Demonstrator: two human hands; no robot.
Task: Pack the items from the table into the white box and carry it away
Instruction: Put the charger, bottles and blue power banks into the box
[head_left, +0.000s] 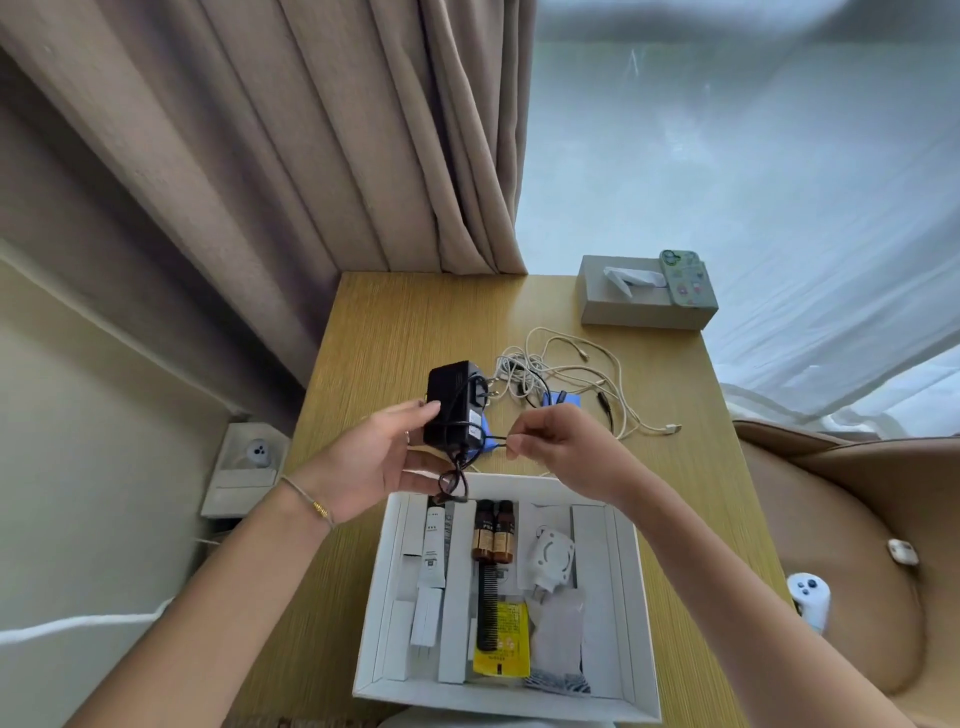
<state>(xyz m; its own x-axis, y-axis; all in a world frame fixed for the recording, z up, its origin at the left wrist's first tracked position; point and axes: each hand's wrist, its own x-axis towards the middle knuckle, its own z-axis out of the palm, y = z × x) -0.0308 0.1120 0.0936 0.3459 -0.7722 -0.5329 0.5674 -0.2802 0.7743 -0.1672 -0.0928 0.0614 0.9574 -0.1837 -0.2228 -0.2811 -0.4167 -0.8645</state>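
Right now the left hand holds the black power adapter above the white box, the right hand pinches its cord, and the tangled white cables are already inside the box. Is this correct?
Not fully. The head view shows the tangled white cables lying on the wooden table, beyond the white box, not inside it. The rest holds: the left hand holds the black power adapter and the right hand pinches its cord.

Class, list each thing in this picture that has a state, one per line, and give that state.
Open-topped white cardboard box: open, partly filled.
Black power adapter: held above the table, cord wrapped round it.
Left hand: grips the adapter.
Right hand: pinches the adapter's thin black cord.
Tangle of white cables: loose on the table, unpacked.
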